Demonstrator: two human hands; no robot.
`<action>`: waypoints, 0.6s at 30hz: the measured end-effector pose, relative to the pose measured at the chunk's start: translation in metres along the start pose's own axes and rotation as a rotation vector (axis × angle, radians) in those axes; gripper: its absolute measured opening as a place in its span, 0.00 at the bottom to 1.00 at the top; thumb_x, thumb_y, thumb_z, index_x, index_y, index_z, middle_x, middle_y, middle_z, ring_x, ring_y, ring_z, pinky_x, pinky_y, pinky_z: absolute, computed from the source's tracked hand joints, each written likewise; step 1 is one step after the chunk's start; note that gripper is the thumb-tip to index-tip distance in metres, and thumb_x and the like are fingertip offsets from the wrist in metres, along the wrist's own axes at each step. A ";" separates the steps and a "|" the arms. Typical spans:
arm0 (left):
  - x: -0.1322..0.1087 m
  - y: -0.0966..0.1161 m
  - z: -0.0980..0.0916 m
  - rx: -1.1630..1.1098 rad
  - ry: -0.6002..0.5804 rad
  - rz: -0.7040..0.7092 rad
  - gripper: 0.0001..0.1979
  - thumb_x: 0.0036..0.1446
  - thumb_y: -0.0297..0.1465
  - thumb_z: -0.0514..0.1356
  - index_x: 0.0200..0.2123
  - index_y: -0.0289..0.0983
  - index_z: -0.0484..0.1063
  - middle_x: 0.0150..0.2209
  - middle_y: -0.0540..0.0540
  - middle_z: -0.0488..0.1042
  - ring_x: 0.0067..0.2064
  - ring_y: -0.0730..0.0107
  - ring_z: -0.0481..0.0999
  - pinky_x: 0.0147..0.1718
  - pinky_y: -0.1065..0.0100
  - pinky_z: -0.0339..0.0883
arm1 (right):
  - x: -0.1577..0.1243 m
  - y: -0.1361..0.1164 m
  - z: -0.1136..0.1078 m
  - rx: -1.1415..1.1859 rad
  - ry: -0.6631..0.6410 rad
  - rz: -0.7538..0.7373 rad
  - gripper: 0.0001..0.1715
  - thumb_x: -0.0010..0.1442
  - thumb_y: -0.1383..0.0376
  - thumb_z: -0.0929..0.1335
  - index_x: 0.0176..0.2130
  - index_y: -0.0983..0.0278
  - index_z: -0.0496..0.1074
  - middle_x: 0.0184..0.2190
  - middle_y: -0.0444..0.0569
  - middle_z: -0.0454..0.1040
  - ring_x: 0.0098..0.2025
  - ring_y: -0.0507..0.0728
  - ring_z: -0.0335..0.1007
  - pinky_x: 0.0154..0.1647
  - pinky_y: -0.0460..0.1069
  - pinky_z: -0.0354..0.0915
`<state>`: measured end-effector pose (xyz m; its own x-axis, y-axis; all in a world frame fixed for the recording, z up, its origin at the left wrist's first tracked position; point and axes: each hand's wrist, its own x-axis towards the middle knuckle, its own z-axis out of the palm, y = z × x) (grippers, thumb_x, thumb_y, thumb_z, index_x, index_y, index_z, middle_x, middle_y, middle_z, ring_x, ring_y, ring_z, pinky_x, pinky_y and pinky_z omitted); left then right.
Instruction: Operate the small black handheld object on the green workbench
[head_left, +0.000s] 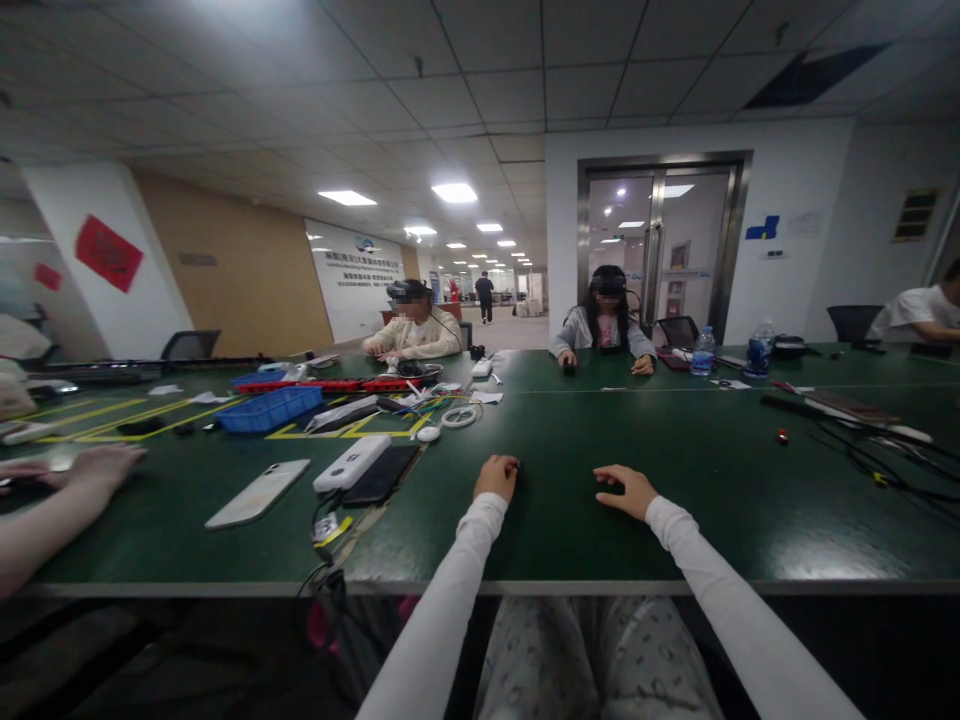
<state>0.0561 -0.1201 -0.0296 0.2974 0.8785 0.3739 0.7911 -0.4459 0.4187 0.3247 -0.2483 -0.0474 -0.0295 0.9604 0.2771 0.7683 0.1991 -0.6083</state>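
My left hand [496,477] rests on the green table with its fingers curled. A small dark patch shows at its fingertips; what it is, if anything held, I cannot make out. To its right, my right hand [630,490] is over the table, thumb and fingers bent and apart. The dark area between them could be shadow or a black thing. Bare green tabletop [559,500] lies between the two hands. Nearest my left hand on the left are a black flat device [384,474] and a white box-shaped device [352,463].
A white phone [259,493], a blue tray [271,409] and a tape roll [460,416] lie left. Black cables [885,460] and water bottles [703,352] are right. A co-worker's arm [75,500] reaches in from the left; two people in headsets sit opposite.
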 end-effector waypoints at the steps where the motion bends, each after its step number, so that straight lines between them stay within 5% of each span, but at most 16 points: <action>1: -0.003 0.017 0.008 -0.028 -0.024 0.018 0.12 0.52 0.26 0.54 0.39 0.37 0.72 0.39 0.43 0.70 0.41 0.70 0.69 0.44 0.69 0.62 | 0.000 0.001 0.000 0.001 0.003 0.001 0.30 0.49 0.55 0.68 0.51 0.58 0.64 0.44 0.48 0.71 0.44 0.58 0.66 0.48 0.57 0.60; 8: -0.024 0.106 0.049 -0.160 -0.136 0.192 0.12 0.52 0.26 0.53 0.39 0.39 0.72 0.40 0.44 0.69 0.42 0.70 0.68 0.44 0.68 0.62 | 0.005 0.004 0.004 0.001 0.054 0.009 0.38 0.45 0.53 0.70 0.54 0.59 0.60 0.44 0.48 0.72 0.42 0.58 0.68 0.47 0.57 0.61; 18: -0.024 0.116 0.053 -0.208 -0.117 0.242 0.10 0.52 0.25 0.54 0.38 0.38 0.70 0.41 0.45 0.66 0.44 0.71 0.67 0.46 0.67 0.62 | 0.007 0.000 0.000 -0.043 0.074 -0.003 0.35 0.44 0.50 0.70 0.51 0.57 0.64 0.43 0.48 0.72 0.42 0.59 0.67 0.46 0.55 0.60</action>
<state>0.1687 -0.1840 -0.0340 0.5325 0.7510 0.3903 0.5677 -0.6590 0.4934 0.3243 -0.2416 -0.0450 0.0145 0.9424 0.3342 0.7953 0.1917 -0.5751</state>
